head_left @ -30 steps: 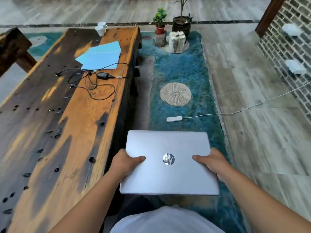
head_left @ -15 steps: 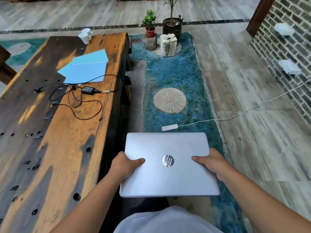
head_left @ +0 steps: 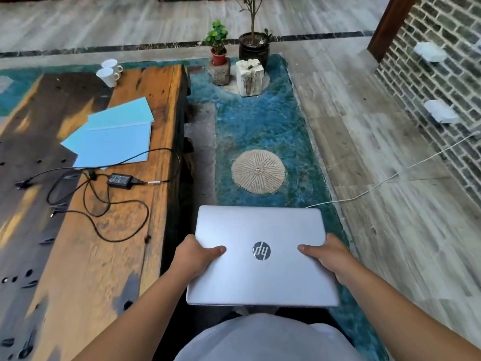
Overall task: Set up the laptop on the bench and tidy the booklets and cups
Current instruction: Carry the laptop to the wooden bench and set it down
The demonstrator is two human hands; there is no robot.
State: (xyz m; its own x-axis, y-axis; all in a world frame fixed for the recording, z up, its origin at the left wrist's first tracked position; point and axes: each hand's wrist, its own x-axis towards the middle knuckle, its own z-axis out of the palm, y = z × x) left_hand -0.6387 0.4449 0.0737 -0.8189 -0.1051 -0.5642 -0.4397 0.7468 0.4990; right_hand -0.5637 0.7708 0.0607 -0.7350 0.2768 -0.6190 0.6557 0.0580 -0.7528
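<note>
Grey stone floor (head_left: 390,157) and a blue-green rug (head_left: 263,126) fill the ground beside a long wooden bench (head_left: 86,256) on the left. Both thumbs lie flat on top of a closed silver laptop (head_left: 260,235), while the other fingers are hidden underneath it. The left hand (head_left: 194,256) grips the left edge and the right hand (head_left: 329,255) grips the right edge, holding the laptop level in the air over the rug, just to the right of the bench and apart from it.

On the bench, a black charger (head_left: 120,180) lies with its cable looped loosely around it. Just beyond it, two light blue booklets (head_left: 114,136) lie overlapping, and one strand of the cable crosses their near edge. Two white cups (head_left: 108,73) stand side by side at the far end of the bench. Past the bench, two potted plants (head_left: 234,45) stand by a pale stone block (head_left: 249,77), and a round woven mat (head_left: 258,171) lies on the rug. A brick wall (head_left: 442,82) rises on the right.
</note>
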